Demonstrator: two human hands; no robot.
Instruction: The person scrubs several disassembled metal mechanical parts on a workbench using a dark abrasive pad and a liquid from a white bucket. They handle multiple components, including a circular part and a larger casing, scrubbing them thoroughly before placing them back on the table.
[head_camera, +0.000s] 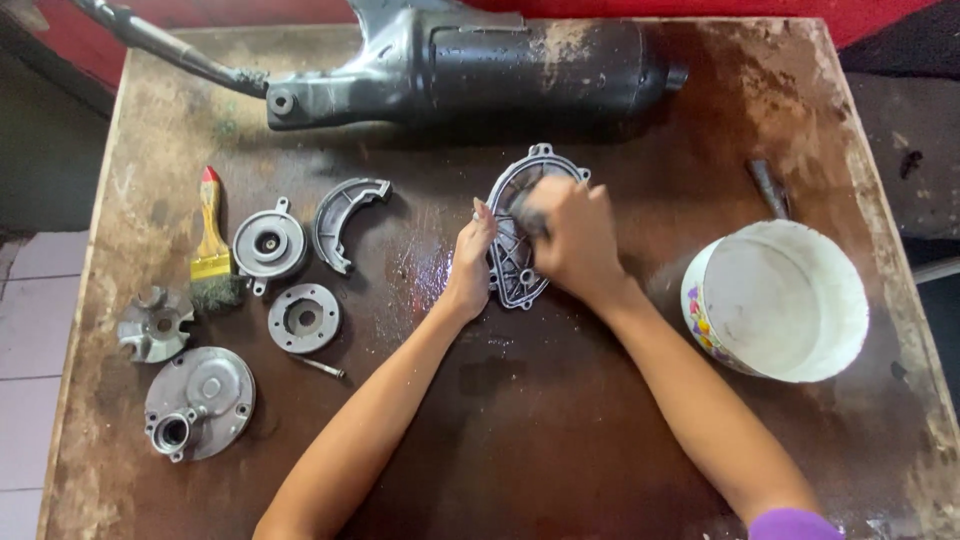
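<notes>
A grey cast-metal engine cover (516, 262) with ribs on its inside lies on the stained wooden table (540, 420) near the middle. My left hand (469, 262) presses flat against the cover's left edge and steadies it. My right hand (572, 238) is closed on a small dark scrubbing tool, blurred and mostly hidden by the fingers, and rests on top of the cover. The table around the cover looks wet.
A white plastic tub (776, 300) stands at the right, a dark handle (768, 188) behind it. A black exhaust muffler (470, 68) lies along the far edge. At the left lie a paintbrush (211, 248), a curved brake shoe (342, 218) and several round metal parts (268, 244).
</notes>
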